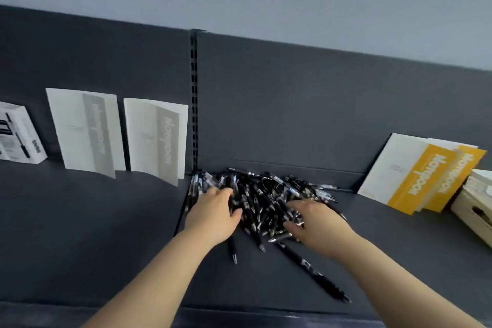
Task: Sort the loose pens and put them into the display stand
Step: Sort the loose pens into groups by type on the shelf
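Head view: a pile of black pens point(266, 194) lies at the centre of the frame, on a dark shelf point(80, 221) and against its back panel point(292, 101).
Left hand point(215, 210): palm down on the pile's left side, fingers bent into the pens; whether it grips any cannot be told.
Right hand point(316, 221): palm down on the pile's right side, fingers curled among the pens; its grip cannot be told either.
Strays: one long pen point(314, 273) lies apart below the pile toward lower right; a shorter pen point(233, 250) pokes out under the left wrist.
Left of pile: a slotted upright point(194, 101), then two white booklets point(85, 130) leaning on the panel, and a printed box point(18, 136) at the far left edge.
Right of pile: yellow-banded booklets point(423, 178) leaning, overlapped; a pale box point(476, 208) at the right edge, just beside them.
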